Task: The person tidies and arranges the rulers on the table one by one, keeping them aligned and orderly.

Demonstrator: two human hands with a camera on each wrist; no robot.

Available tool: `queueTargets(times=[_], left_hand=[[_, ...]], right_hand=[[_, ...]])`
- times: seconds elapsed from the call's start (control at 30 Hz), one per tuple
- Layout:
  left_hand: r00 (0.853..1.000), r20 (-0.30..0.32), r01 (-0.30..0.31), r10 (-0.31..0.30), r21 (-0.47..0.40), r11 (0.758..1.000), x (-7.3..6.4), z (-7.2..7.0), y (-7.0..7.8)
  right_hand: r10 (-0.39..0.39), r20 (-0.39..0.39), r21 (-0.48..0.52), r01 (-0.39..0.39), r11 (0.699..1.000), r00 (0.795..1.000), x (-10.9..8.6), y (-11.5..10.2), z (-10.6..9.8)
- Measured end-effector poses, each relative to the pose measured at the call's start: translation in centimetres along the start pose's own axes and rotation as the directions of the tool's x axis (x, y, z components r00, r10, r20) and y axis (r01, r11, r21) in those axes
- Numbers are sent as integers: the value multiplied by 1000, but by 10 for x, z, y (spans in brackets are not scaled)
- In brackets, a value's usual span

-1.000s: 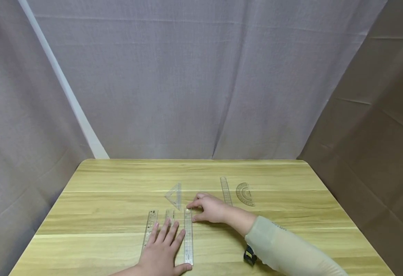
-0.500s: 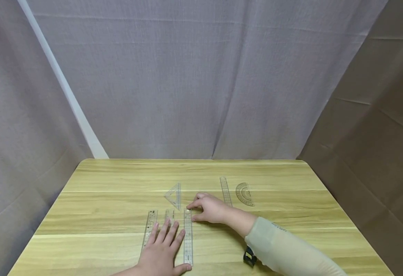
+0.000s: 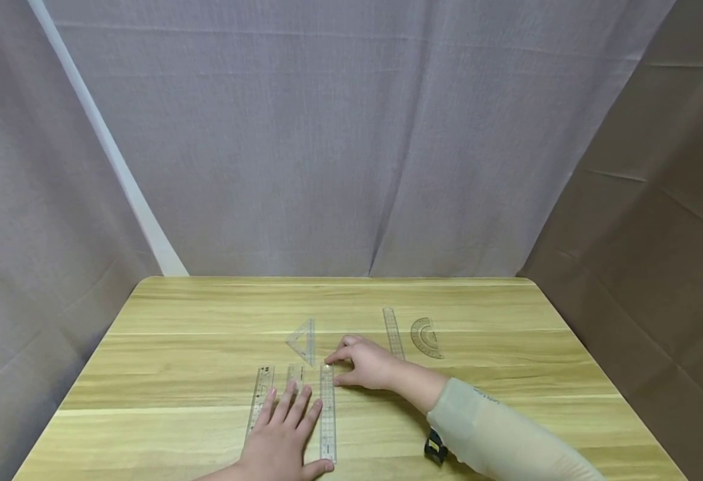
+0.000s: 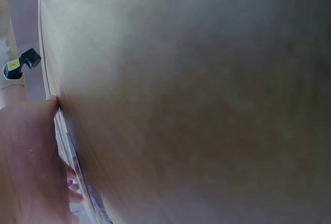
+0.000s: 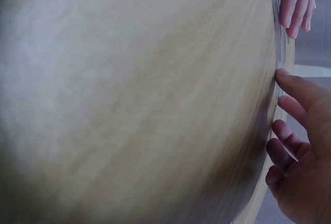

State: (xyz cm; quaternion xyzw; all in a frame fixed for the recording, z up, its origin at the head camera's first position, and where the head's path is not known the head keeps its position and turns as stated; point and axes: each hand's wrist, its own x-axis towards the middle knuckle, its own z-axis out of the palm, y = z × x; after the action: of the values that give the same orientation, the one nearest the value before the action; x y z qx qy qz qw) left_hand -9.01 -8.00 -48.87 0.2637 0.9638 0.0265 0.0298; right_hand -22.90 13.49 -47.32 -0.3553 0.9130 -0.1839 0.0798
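In the head view three clear straight rulers lie side by side near the front of the table. My left hand (image 3: 282, 441) lies flat and spread, covering parts of the left ruler (image 3: 261, 394) and the middle ruler (image 3: 295, 374). Its little finger and thumb touch the right ruler (image 3: 327, 421). My right hand (image 3: 366, 363) holds that ruler's far end, index fingertip at the top and thumb at the right edge. The right wrist view shows this thumb (image 5: 300, 87) against the ruler, with other fingers curled. The left wrist view shows mostly tabletop and part of my left hand (image 4: 31, 151).
A clear set square (image 3: 305, 341) lies beyond the rulers. Farther right are another short ruler (image 3: 392, 331), partly behind my right hand, and a protractor (image 3: 426, 339). A black wrist camera (image 3: 436, 447) hangs below the right sleeve. Grey curtains (image 3: 351, 133) enclose the wooden table (image 3: 147, 374).
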Motion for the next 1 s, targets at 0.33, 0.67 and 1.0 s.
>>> queueTargets(times=[0.33,0.67,1.0], left_hand=[[997,-79,-11,8,-38,999,2,-3,-2],[992,-128,-2,-7,-70,998,14,-20,-4],[987,-146,52,-65,-88,995,30,-35,-8]], right_hand=[[4,-15,12,-4,1000,1000,-4,0,1],[51,-135,4,-51,999,989,-18,-3,1],[113,-289,-121,-154,981,951,-42,-6,-7]])
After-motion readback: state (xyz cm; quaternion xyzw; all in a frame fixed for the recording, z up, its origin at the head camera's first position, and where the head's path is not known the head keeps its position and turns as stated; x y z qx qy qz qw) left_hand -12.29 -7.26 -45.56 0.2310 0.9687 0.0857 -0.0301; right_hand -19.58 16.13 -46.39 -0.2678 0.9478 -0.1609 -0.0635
